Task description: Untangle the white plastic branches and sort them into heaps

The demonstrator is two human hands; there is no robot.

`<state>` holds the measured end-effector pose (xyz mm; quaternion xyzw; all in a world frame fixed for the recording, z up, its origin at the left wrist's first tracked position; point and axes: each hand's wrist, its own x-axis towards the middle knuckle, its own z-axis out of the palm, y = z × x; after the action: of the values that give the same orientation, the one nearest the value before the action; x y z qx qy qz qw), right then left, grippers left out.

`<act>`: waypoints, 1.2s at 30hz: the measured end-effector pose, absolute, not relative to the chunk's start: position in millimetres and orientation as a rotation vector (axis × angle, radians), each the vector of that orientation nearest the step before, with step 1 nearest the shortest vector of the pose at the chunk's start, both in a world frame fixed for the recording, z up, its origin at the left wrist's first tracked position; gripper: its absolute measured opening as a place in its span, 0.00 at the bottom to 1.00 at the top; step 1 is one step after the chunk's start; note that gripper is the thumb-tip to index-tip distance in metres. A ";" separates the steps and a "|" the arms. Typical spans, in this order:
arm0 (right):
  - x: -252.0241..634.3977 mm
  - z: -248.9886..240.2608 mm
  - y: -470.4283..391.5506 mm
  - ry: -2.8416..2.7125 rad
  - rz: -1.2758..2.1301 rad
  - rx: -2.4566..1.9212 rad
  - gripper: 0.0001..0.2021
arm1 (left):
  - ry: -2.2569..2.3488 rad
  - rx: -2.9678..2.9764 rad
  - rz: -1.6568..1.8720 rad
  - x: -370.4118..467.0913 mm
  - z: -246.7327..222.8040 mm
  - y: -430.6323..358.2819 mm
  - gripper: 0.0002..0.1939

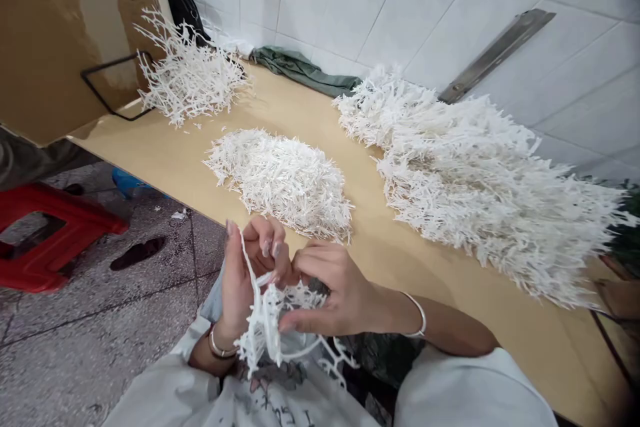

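Note:
A bundle of white branching strands (267,323) hangs between my two hands, above my lap at the table's near edge. My left hand (247,267) is curled around its upper left part, with one strand running up along the thumb. From the right, my right hand (337,290) pinches the bundle between thumb and fingers. The fingertips of both hands are close together at the top of it. Just beyond my hands, a heap of short white pieces (285,180) lies on the tan table (400,267).
A large white pile (475,180) covers the table's right side. Looser white branches (193,77) lie at the back left beside a cardboard box (65,33) and a black wire frame (107,87). Green cloth (305,72) lies along the tiled wall. A red stool (60,233) stands at left.

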<state>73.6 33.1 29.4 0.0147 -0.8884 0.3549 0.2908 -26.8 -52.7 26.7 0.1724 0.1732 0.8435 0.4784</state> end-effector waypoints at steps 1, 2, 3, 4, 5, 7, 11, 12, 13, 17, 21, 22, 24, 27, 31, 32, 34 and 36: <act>74.6 30.5 32.5 -2.379 0.919 0.039 0.25 | 0.455 0.414 2.123 -24.8 26.5 -51.7 0.22; 75.6 32.2 32.0 -2.382 0.919 0.046 0.25 | 0.483 0.417 2.162 -23.3 26.2 -50.9 0.23; 76.5 34.3 31.5 -2.384 0.951 0.047 0.26 | 0.504 0.428 2.172 -22.3 25.7 -50.3 0.23; 77.4 36.7 31.0 -2.396 1.014 0.036 0.26 | 0.524 0.442 2.173 -21.5 25.0 -49.7 0.24; 78.1 39.0 30.4 -2.424 1.102 0.014 0.26 | 0.550 0.464 2.172 -21.0 24.0 -49.0 0.24; 79.1 42.7 29.6 -2.496 1.285 -0.077 0.23 | 0.622 0.522 2.194 -20.5 21.3 -47.6 0.25; 78.9 44.3 30.3 -2.555 1.404 -0.220 0.18 | 0.770 0.672 2.269 -22.3 15.4 -45.7 0.28; 78.7 43.7 31.0 -2.549 1.434 -0.219 0.18 | 0.804 0.710 2.279 -23.1 14.3 -45.9 0.28; 78.5 43.0 31.8 -2.534 1.476 -0.218 0.17 | 0.840 0.743 2.282 -24.0 13.4 -46.5 0.28; 77.8 39.5 34.3 -2.422 1.616 -0.256 0.15 | 1.011 0.814 2.231 -28.0 12.5 -50.2 0.29; 76.2 35.2 33.9 -2.357 1.723 -0.269 0.14 | 1.154 0.844 2.081 -34.8 11.7 -52.2 0.31; 75.7 34.5 33.5 -2.357 1.731 -0.272 0.14 | 1.168 0.863 2.042 -37.1 10.8 -52.5 0.31; 74.7 34.0 32.8 -2.362 1.701 -0.282 0.13 | 1.189 0.926 1.977 -42.1 8.4 -54.2 0.32; 74.0 35.4 32.9 -2.363 1.585 -0.245 0.12 | 1.223 1.007 1.891 -50.3 5.1 -60.2 0.31; 74.3 35.9 36.3 -2.324 1.413 -0.232 0.12 | 1.231 1.161 1.631 -62.1 3.9 -70.8 0.23; 74.2 35.3 37.4 -2.309 1.403 -0.244 0.13 | 1.253 1.217 1.560 -64.6 4.0 -72.9 0.21; 73.8 33.7 39.6 -2.290 1.451 -0.254 0.15 | 1.316 1.298 1.450 -67.9 4.1 -76.1 0.17; 73.2 32.6 41.1 -2.291 1.525 -0.246 0.16 | 1.352 1.315 1.400 -68.9 4.5 -78.5 0.15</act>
<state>73.2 41.1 32.6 -0.0876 -0.8143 0.5420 0.1881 -68.9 -78.5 4.5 0.5164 0.5310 0.5499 0.3860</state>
